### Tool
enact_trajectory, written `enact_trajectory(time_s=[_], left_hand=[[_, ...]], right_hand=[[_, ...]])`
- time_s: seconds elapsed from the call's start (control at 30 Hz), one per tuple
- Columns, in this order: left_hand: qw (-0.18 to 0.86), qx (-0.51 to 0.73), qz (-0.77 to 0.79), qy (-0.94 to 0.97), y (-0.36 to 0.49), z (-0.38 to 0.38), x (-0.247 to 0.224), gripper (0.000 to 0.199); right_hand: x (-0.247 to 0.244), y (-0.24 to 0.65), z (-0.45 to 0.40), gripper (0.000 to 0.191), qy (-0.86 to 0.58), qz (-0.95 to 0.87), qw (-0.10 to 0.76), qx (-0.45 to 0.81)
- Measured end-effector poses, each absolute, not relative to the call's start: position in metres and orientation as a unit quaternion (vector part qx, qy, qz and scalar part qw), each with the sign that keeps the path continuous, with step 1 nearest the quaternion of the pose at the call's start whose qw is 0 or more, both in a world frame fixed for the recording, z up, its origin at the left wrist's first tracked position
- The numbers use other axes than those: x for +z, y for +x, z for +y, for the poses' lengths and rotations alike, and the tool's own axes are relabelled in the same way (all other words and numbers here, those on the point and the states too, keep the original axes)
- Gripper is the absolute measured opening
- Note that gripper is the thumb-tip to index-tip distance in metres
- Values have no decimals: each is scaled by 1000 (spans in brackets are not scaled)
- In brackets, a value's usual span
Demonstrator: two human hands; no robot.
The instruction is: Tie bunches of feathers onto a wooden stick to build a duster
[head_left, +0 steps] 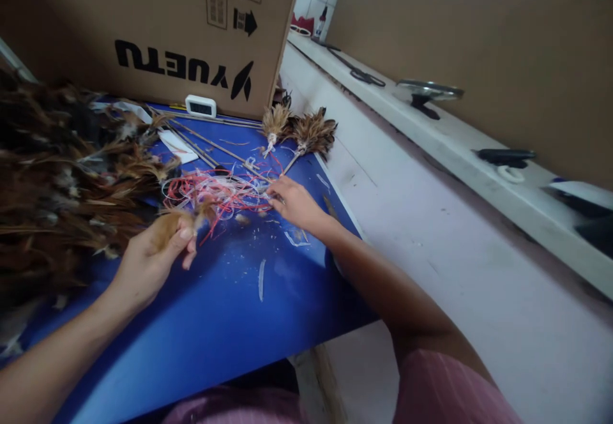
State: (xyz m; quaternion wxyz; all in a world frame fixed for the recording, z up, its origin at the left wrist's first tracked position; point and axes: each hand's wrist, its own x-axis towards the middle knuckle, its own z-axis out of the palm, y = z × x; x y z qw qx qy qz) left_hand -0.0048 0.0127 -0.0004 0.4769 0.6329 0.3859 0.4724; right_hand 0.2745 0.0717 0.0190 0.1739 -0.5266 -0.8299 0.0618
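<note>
My left hand (160,248) is closed around a small bunch of light-brown feathers (167,227), whose darker tips poke out past the thumb. My right hand (292,200) reaches to the right edge of a tangle of red and white plastic strings (211,191). Its fingers are pinched together there, and what lies between them is too small to make out. Behind that hand are two feather bundles tied on sticks, a pale one (275,121) and a darker one (312,133). A large heap of brown feathers (71,200) covers the table's left side.
A big cardboard box (158,2) stands behind the blue table (230,341), with a white digital timer (200,106) before it. Thin sticks (205,135) lie nearby. Along the right, a ledge (402,105) carries scissors (366,77) and a round-topped stand (431,90).
</note>
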Motion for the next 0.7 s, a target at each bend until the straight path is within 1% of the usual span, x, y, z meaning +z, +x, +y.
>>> enact_trajectory(time_s=[0.1, 0.3, 0.43, 0.6, 0.7], left_hand=[[472, 460, 385, 646, -4, 12, 3, 24], [503, 441, 383, 637, -5, 15, -10, 21], [501, 430, 373, 652, -7, 19, -20, 22], [506, 432, 370, 649, -7, 21, -19, 22], [499, 430, 375, 652, -7, 22, -20, 22]], right_hand=[[22, 271, 101, 22, -560, -806, 187, 37], [25, 263, 176, 27, -654, -740, 153, 27], [24, 255, 220, 28, -699, -702, 133, 38], [16, 246, 251, 36, -752, -649, 104, 55], [12, 243, 261, 34, -768, -631, 87, 66]])
